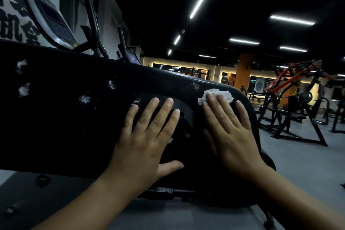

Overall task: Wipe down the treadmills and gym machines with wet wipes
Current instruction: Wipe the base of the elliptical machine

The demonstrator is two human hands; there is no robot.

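Here both flat hands press the black pad (78,110), right hand (231,129) on the wipe (218,94).

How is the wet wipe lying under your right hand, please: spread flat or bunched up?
Bunched up: the wet wipe shows crumpled folds, pressed by the right hand onto the black pad.
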